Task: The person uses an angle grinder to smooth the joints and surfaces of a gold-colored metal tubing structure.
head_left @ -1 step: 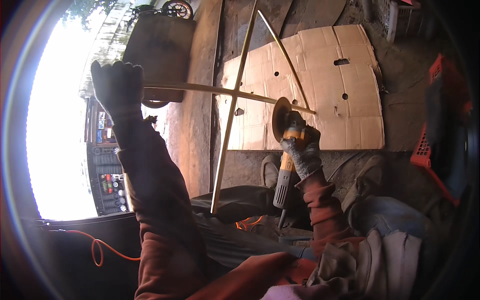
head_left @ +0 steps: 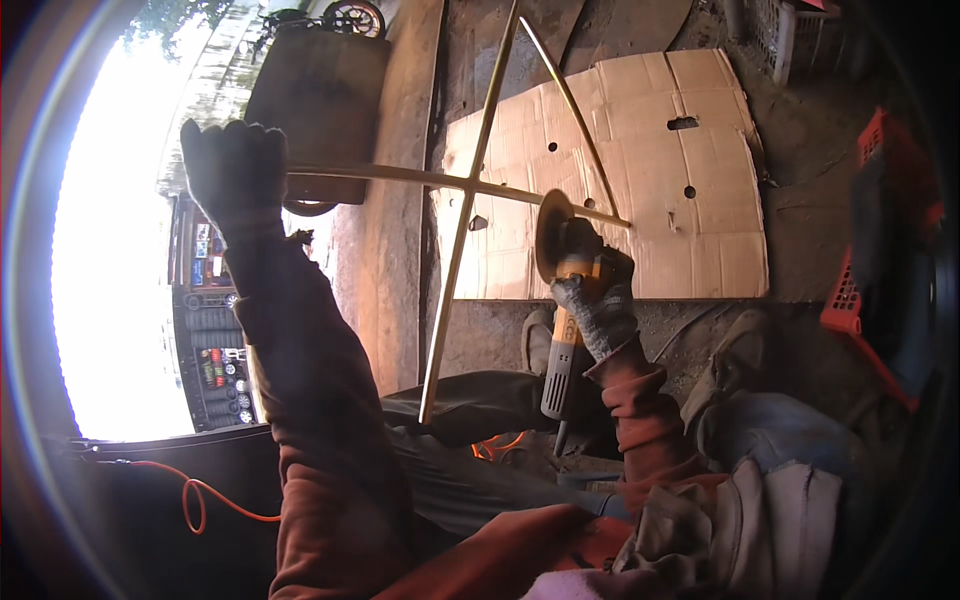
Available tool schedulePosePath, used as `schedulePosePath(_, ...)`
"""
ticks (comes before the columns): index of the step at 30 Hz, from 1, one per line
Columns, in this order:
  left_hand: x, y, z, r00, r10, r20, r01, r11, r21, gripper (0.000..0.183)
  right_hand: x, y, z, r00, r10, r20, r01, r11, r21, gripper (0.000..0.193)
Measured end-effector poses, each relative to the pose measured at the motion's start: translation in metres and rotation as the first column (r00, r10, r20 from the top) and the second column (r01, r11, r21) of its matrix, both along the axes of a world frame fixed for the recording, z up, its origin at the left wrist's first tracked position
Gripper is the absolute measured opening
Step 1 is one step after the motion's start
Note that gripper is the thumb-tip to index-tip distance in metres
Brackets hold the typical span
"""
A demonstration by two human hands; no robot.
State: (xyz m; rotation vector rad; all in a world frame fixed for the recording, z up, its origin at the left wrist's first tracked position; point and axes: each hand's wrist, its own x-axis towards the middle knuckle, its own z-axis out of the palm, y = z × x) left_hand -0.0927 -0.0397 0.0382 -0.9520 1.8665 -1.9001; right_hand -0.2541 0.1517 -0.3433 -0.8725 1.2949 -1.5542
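Note:
My left hand (head_left: pixel 235 175), dark against the bright outdoors, is closed in a fist round the left end of a thin metal bar (head_left: pixel 390 175). That bar crosses a long upright metal bar (head_left: pixel 455 265), and a slanting third bar (head_left: pixel 575 110) meets its right end. In a grey glove, my right hand (head_left: pixel 603 312) grips a yellow and grey angle grinder (head_left: pixel 562 375), its body pointing down. The grinder's round disc (head_left: pixel 552 238) overlaps the crossing bar in view; whether it touches I cannot tell. No sparks show.
Flattened cardboard (head_left: pixel 640 260) lies on the floor under the bars. Red plastic crates (head_left: pixel 845 295) stand at the right, and a grey crate (head_left: pixel 785 45) at the far right. An orange cord (head_left: pixel 195 495) loops at lower left. A motorcycle (head_left: pixel 350 20) stands outside.
The angle grinder and my right hand have shifted slightly left and up along the crossing bar. My left hand stays on the bar's end.

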Motion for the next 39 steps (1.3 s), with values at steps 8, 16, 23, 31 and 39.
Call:
schedulePosePath(8, 0.009, -0.002, 0.011, 0.929, -0.266, -0.256, 0.309, 0.94, 0.144, 0.03, 0.009, 0.021, 0.11, 0.899, 0.019, 0.437, 0.024, 0.995, -0.093, 0.073)
schedulePosePath(16, 0.046, -0.005, -0.03, 0.951, 0.182, -0.249, -0.143, 0.976, 0.167, 0.016, 0.032, 0.016, 0.064, 0.877, -0.054, 0.478, 0.102, 0.992, -0.075, 0.077)
schedulePosePath(23, 0.081, 0.0, -0.036, 0.917, 0.131, -0.376, -0.042, 0.971, 0.236, 0.017, 0.017, 0.014, 0.009, 0.869, -0.222, 0.442, 0.153, 0.97, 0.188, 0.073)
schedulePosePath(31, 0.07, 0.011, -0.044, 0.973, 0.231, -0.016, -0.23, 0.973, 0.011, 0.023, 0.02, 0.009, 0.025, 0.652, -0.026, 0.758, -0.014, 0.999, 0.046, 0.078)
schedulePosePath(39, 0.113, 0.019, -0.05, 0.981, 0.18, -0.077, -0.19, 0.972, -0.14, 0.027, 0.016, 0.019, 0.036, 0.89, -0.039, 0.453, -0.055, 0.98, 0.192, 0.082)
